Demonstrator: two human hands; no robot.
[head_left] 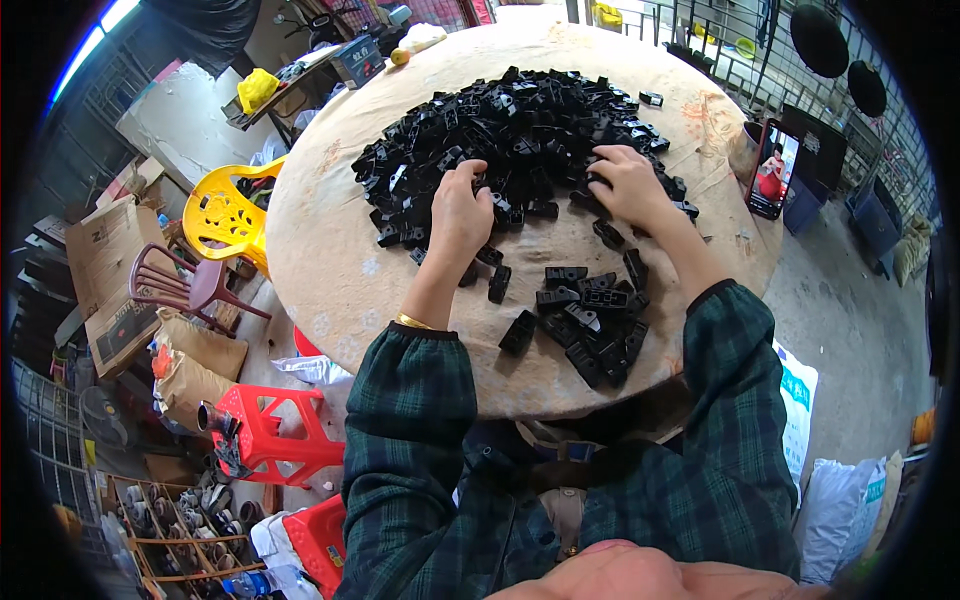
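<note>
A large heap of small black plastic parts point(500, 120) covers the far half of the round, cloth-covered table point(330, 260). At the heap's near left edge, my left hand point(462, 212) has its fingers curled around a black plastic part, mostly hidden by the fingers. My right hand point(632, 188) reaches into the heap's right side, thumb and fingers bent about another dark part. Close to my body lies a smaller group of black parts point(600, 315), some resting on others. A few loose parts point(500, 284) lie between the heap and this group.
A phone point(773, 168) stands upright at the table's right edge beside a round container point(745, 150). On the left are a yellow chair point(225, 210), a maroon chair point(195, 285) and a red stool point(285, 435). White sacks point(840, 510) stand at lower right.
</note>
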